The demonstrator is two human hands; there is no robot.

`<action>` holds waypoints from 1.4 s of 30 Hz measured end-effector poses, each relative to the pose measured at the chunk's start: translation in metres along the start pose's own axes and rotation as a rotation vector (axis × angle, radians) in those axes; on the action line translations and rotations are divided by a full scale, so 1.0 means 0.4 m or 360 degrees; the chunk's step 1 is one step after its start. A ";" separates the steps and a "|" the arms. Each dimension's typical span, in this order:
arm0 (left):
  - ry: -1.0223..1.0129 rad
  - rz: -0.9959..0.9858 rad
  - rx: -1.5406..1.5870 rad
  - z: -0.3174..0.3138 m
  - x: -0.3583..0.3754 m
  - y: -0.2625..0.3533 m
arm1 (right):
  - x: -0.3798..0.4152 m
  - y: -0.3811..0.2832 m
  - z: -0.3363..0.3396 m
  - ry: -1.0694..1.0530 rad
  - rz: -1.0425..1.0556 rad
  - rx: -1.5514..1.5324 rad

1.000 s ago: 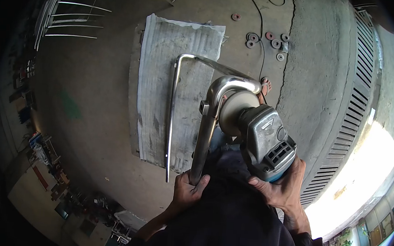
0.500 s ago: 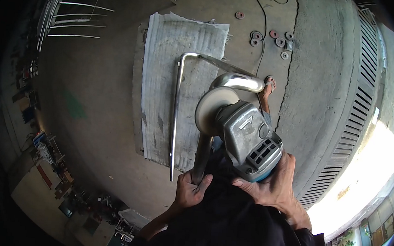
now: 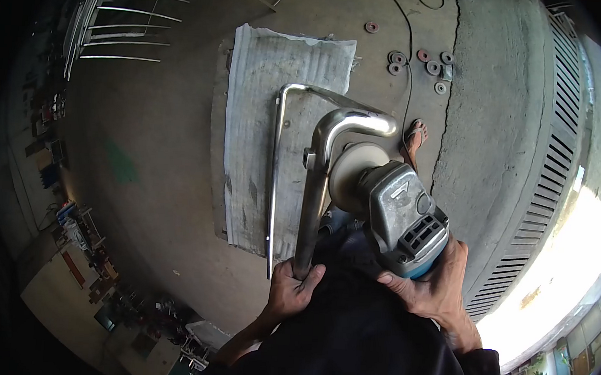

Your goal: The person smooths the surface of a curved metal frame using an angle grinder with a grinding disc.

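Observation:
Wrapped round the lower end of a bent steel tube (image 3: 310,219) is my left hand (image 3: 292,291). The shiny tube rises away from me and curves to the right at its top, with a small square bracket (image 3: 309,158) on its left side. A thinner steel rod (image 3: 274,186) belongs to the same frame and runs along its left. My right hand (image 3: 436,284) grips an angle grinder (image 3: 405,207) with a grey head and a blue body. Its pale polishing disc (image 3: 358,176) is right at the tube's right side, just below the bend.
Below the frame, a worn pale sheet (image 3: 256,122) lies on the concrete floor. Several discs (image 3: 432,68) and a black cable (image 3: 409,35) lie ahead, near my sandalled foot (image 3: 416,134). Metal rods (image 3: 135,12) stand at the upper left; a slotted drain grate (image 3: 549,170) runs along the right.
My right hand has moved the grinder right and slightly down, baring the tube's upper part and its bracket. My left hand keeps its hold; the whole view has shifted slightly.

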State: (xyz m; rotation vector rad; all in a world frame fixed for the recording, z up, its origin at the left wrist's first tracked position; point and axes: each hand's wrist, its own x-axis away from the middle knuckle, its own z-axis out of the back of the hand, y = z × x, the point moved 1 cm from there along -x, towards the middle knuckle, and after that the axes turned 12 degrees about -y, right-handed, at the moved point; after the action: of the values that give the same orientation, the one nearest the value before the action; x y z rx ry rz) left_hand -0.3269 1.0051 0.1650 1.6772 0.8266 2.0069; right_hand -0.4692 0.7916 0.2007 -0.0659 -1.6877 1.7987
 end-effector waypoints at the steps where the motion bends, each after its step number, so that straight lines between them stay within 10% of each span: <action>1: 0.0004 0.0003 -0.0003 -0.001 0.001 0.002 | -0.005 -0.006 0.001 -0.0003 0.0002 -0.0004; 42: 0.0044 0.0113 0.0137 0.013 0.011 -0.006 | -0.064 0.006 -0.042 0.0190 0.0216 -0.0021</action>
State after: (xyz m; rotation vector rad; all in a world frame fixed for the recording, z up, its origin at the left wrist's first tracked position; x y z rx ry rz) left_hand -0.3227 1.0106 0.1673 1.7527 0.8866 2.0733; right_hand -0.4425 0.7940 0.1857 -0.2938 -1.6445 1.8437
